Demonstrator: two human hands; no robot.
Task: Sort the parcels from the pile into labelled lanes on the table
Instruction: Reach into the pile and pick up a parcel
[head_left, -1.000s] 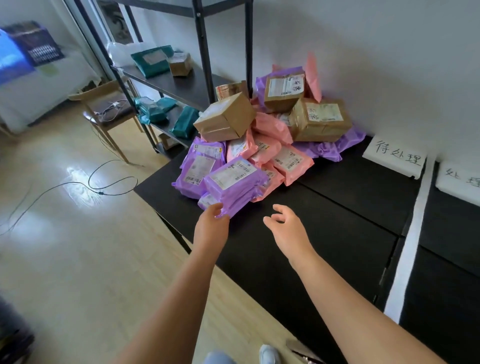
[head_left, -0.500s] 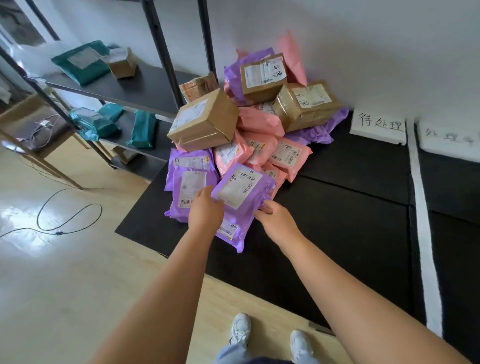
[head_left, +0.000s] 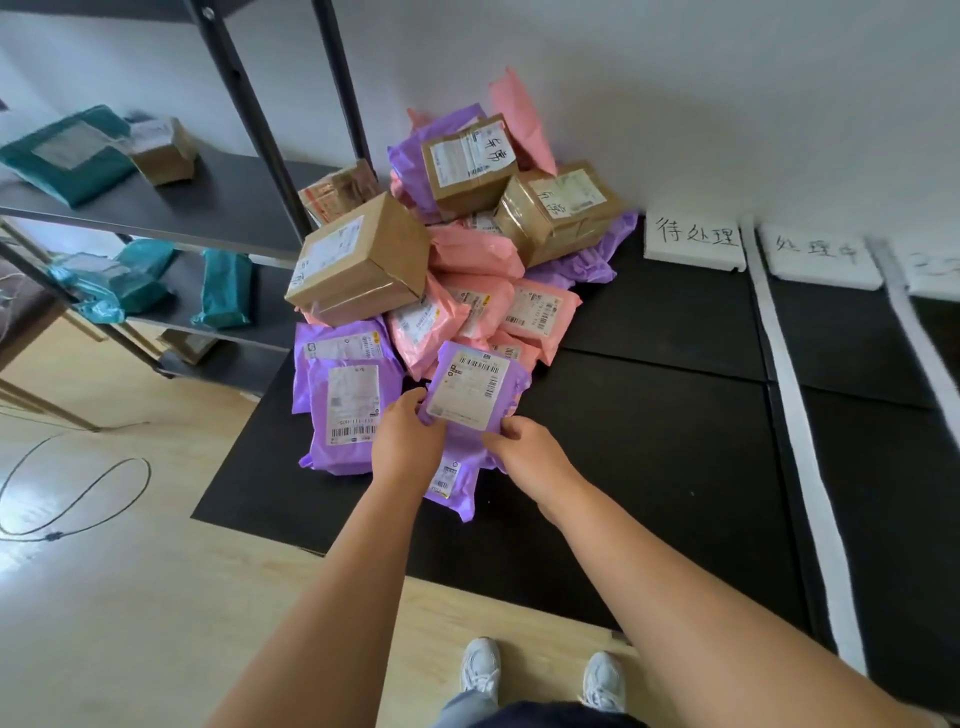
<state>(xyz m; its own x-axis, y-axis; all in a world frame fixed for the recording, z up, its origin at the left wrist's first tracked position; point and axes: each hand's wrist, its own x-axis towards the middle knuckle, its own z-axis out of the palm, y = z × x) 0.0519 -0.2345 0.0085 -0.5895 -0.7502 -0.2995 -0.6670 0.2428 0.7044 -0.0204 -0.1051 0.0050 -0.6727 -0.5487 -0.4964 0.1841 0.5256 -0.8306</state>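
Note:
A pile of parcels (head_left: 457, 244) lies at the far left of the black table (head_left: 649, 441): purple and pink mailer bags and several brown cardboard boxes. My left hand (head_left: 405, 441) and my right hand (head_left: 524, 457) both grip the near edge of one purple mailer bag (head_left: 475, 387), which is tilted up with its white label facing me. Another purple bag (head_left: 452, 483) lies flat under my hands. White lane labels (head_left: 693, 241) with handwriting stand at the wall, and white strips (head_left: 800, 431) divide the lanes.
A black metal shelf unit (head_left: 208, 208) stands left of the table with teal mailer bags and a small box on it. A black cable (head_left: 78, 488) loops on the wooden floor. My white shoes (head_left: 540, 675) stand at the table's front edge.
My right hand reached the purple bag and took hold of it beside my left hand. Both hands have lifted and tilted the bag up off the pile.

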